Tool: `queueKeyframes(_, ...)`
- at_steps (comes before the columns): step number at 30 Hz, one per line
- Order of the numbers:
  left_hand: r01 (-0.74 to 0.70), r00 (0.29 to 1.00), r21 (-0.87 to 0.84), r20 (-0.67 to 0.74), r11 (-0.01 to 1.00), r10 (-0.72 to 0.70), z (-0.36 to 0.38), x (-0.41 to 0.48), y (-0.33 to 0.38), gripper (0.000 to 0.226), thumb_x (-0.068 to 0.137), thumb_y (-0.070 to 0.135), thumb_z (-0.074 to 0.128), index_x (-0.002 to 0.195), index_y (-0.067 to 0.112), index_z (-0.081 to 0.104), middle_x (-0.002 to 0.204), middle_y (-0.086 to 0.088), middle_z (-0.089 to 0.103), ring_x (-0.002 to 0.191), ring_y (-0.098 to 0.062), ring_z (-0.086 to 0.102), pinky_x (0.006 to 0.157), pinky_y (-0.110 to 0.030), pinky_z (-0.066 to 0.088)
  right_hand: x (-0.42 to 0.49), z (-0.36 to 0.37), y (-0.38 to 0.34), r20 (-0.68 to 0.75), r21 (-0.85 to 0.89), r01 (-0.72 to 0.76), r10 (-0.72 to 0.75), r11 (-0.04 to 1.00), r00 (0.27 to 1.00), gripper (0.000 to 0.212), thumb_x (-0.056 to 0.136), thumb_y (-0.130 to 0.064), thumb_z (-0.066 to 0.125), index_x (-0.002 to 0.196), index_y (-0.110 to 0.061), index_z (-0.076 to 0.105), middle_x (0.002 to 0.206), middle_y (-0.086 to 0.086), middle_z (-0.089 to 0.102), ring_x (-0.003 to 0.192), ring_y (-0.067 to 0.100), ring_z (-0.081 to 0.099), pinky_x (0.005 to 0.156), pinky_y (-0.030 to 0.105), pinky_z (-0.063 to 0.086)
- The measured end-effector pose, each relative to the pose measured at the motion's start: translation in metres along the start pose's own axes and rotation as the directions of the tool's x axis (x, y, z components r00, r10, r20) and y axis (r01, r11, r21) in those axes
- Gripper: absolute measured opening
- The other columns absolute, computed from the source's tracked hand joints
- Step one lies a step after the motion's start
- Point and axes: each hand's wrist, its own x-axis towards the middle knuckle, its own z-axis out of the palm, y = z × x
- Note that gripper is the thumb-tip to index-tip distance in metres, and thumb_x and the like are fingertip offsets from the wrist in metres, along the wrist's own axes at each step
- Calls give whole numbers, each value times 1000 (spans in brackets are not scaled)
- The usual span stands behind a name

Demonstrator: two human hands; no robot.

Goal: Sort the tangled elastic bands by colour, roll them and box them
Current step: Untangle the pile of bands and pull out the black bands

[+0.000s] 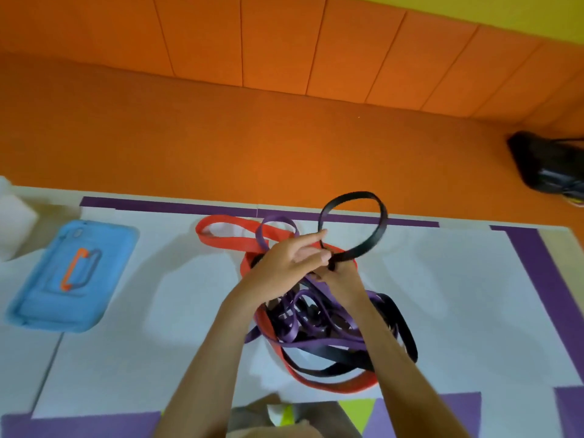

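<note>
A tangle of red, purple and black elastic bands [319, 330] lies on the white table in front of me. My left hand [290, 263] and my right hand [343, 279] meet above the tangle. Both pinch a black band [376, 235], whose loop stands up past my fingers toward the table's far edge. A red band [227, 240] and a purple band loop [278, 222] stretch out to the left of my hands. The blue box [72, 276] with an orange and dark handle lies at the left.
A white block [12, 219] sits at the far left edge. Purple tape strips [543, 279] mark the white table [458, 311]. Beyond the table is an orange floor and padded wall, with a black bag [550, 165] at the right.
</note>
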Motion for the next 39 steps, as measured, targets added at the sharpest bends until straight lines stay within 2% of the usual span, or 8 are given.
queueKeyframes(9, 131, 973, 297, 147, 946, -181, -8, 11, -60, 103, 90, 25, 84, 167, 42, 17, 175, 10, 20, 156, -21, 35, 121, -34, 37, -18, -12, -51, -149, 661, -83, 238, 746, 960, 27, 105, -32, 65, 91, -11, 75, 79, 9, 70, 70, 25, 74, 72, 35, 64)
queueKeyframes(15, 121, 977, 185, 153, 975, -150, 18, 36, -85, 21, 100, 40, 74, 113, 24, 68, 102, 9, 71, 97, -18, 69, 88, -34, 54, -29, -9, -76, -114, 931, 8, 269, 365, 956, 38, 110, -20, 57, 82, -14, 82, 80, 6, 70, 70, 22, 71, 72, 36, 64)
queueKeyframes(21, 3, 1000, 31, -21, 1000, -2, -12, 36, -70, 11, 110, 20, 57, 108, 10, 60, 87, -3, 75, 92, -34, 71, 96, -62, 52, -24, -40, -50, -101, 993, 63, 455, 99, 885, 29, 107, -26, 61, 107, 0, 75, 88, 10, 66, 87, 25, 66, 72, 33, 64)
queueKeyframes(24, -89, 985, 50, -144, 995, 96, -37, 36, -50, 19, 110, 24, 58, 94, 13, 58, 73, 5, 67, 73, -18, 63, 77, -34, 51, -23, -45, -25, 95, 989, -140, 525, 47, 846, 33, 105, -30, 63, 106, 3, 63, 104, 21, 70, 91, 33, 71, 74, 39, 64)
queueKeyframes(27, -157, 973, 130, -149, 979, 176, -54, 31, -22, 21, 109, 26, 59, 93, 12, 59, 70, 6, 61, 66, -11, 56, 66, -17, 43, -28, -41, 1, 245, 914, -379, 550, 144, 799, 55, 105, -46, 60, 124, 6, 59, 117, 27, 74, 95, 39, 77, 75, 46, 66)
queueKeyframes(31, -185, 967, 296, -115, 937, 227, -60, 22, 13, 14, 109, 28, 56, 98, 25, 63, 69, 14, 58, 65, -9, 54, 62, -20, 40, -32, -33, 8, 112, 504, -548, 578, 668, 808, 57, 105, -52, 57, 117, 0, 75, 97, 13, 82, 76, 21, 80, 65, 31, 63)
queueKeyframes(35, -182, 970, 451, -60, 874, 234, -59, 11, 48, 11, 110, 30, 55, 108, 29, 66, 84, 7, 70, 73, -16, 65, 61, -23, 41, -20, -21, -15, -284, 101, -103, 128, 990, 950, 63, 93, -43, 79, 148, -26, 51, 120, -11, 73, 105, 1, 68, 88, 24, 57)
queueKeyframes(39, -208, 969, 465, -21, 861, 245, -49, 3, 78, 15, 109, 26, 57, 114, 23, 70, 99, -2, 74, 88, -21, 70, 75, -36, 51, -12, -8, -58, -17, -48, 203, -204, 978, 979, 102, 73, -69, 86, 150, -69, 19, 149, -51, 33, 138, -25, 32, 99, 1, 37)
